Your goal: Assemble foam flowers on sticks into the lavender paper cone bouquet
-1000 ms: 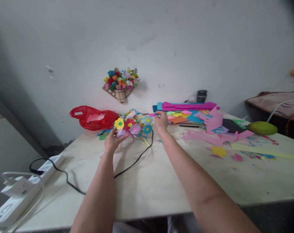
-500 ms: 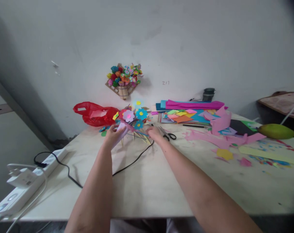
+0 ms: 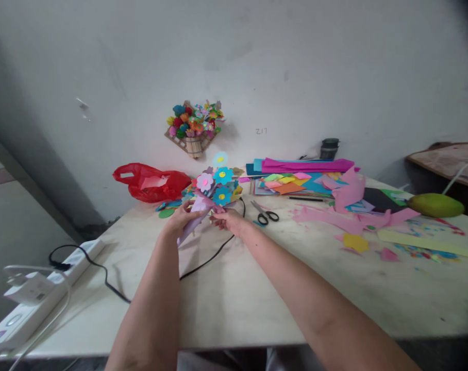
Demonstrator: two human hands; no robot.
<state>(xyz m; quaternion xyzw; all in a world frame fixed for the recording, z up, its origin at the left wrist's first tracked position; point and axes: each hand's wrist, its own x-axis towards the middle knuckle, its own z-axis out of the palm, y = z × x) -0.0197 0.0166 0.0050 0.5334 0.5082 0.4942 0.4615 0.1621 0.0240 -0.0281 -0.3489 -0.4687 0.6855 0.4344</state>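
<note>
A bunch of paper flowers [image 3: 215, 184] in blue, purple and pink stands above the table, its stems wrapped in lilac paper [image 3: 195, 216]. My left hand [image 3: 180, 220] is closed round the wrap from the left. My right hand [image 3: 229, 220] pinches the wrap's right side just below the blooms. Black-handled scissors [image 3: 265, 213] lie on the table a little to the right of my right hand.
A red plastic bag [image 3: 151, 182] lies at the back left. Coloured paper sheets [image 3: 301, 176] and pink offcuts [image 3: 348, 206] cover the back right, beside a green hot-glue gun [image 3: 435, 205]. A black cable [image 3: 214, 252] runs to a white power strip [image 3: 33, 299]. A flower basket [image 3: 194, 128] hangs on the wall.
My right hand came back from the paper stack, left the scissors on the table and closed on the wrap. The bouquet rose and tilted upright.
</note>
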